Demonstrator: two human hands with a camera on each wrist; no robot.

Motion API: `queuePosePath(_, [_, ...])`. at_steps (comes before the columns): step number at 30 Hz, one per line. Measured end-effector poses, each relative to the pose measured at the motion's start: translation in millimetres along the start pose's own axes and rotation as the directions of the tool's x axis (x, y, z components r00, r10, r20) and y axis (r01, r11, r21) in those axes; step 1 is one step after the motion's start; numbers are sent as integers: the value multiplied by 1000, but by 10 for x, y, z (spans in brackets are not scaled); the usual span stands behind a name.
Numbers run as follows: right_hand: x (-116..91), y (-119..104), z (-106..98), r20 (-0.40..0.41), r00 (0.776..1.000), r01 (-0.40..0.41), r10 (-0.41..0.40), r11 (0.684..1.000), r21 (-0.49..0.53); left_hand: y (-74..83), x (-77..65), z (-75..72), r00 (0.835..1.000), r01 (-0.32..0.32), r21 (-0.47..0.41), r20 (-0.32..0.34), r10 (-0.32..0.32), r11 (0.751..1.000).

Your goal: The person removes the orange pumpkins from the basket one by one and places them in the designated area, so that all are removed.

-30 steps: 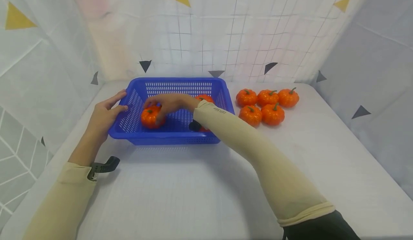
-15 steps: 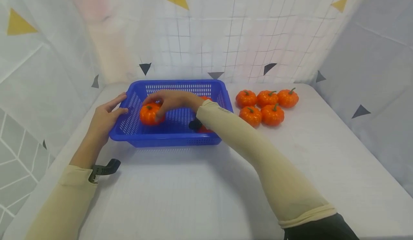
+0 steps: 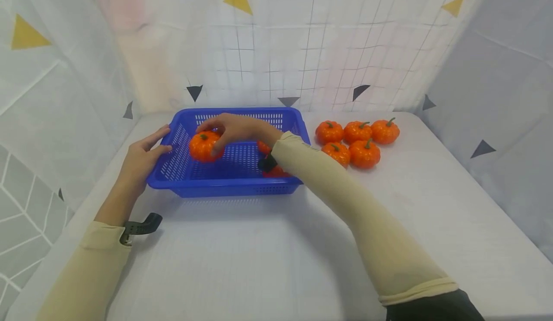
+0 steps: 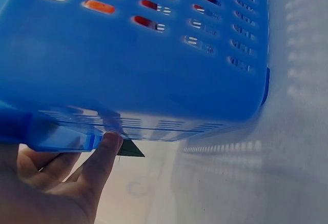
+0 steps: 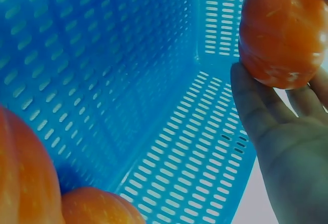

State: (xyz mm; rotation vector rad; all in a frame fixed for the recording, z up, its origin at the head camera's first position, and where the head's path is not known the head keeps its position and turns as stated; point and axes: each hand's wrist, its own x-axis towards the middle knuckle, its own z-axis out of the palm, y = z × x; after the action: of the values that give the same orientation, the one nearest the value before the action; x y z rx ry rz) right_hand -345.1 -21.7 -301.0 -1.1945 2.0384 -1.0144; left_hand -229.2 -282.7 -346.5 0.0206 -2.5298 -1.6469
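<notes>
A small orange pumpkin (image 3: 201,147) with a green stem is held by my right hand (image 3: 236,127), thumb on the near side and fingers over the far side. It hangs inside the left part of a blue slotted plastic basket (image 3: 233,183); in the right wrist view the pumpkin (image 5: 282,34) is off the basket's floor. My left hand (image 3: 139,161) grips the basket's left rim, its fingers (image 4: 105,157) around the edge in the left wrist view. More pumpkins (image 3: 276,172) lie in the basket's right part, partly hidden by my right wrist and sleeve.
On the white table (image 3: 242,263), right of the basket, several pumpkins (image 3: 365,154) stand in two rows. White curtains (image 3: 276,33) with triangle patterns enclose the back and sides. A dark strap (image 3: 142,225) sticks out from the left wrist.
My right hand has lifted the pumpkin off the basket floor and shifted slightly right with it. The left hand stays at the rim; the other pumpkins on the table have not moved.
</notes>
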Motion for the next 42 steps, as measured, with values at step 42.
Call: queuePosePath(42, [-617, -221, -146, -199, 980, 37, -21, 997, 73, -47, 46, -8, 1000, -2, -7, -4, 2, 1000])
